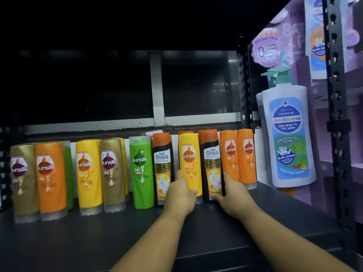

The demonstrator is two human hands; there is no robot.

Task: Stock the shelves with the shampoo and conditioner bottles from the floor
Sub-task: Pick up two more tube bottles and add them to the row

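Note:
A row of bottles stands along the back of a dark shelf [98, 242]. My left hand [181, 195] grips the lower part of a yellow Sunsilk bottle [189, 158]. My right hand [231, 193] grips the base of a black Safi Shayla bottle with an orange cap [211, 154]. Both bottles stand upright on the shelf. Another Safi Shayla bottle [162, 163] stands just left of my left hand. Two orange Sunsilk bottles [238, 154] stand to the right. A green Sunsilk bottle [140, 169] and several gold, orange and yellow ones [59, 173] fill the left.
A side panel on the right carries a printed picture of a large white pump bottle [286, 134]. A black perforated upright post [338, 114] stands at the shelf's right front corner. The shelf's front half lies bare and dark in front of the row.

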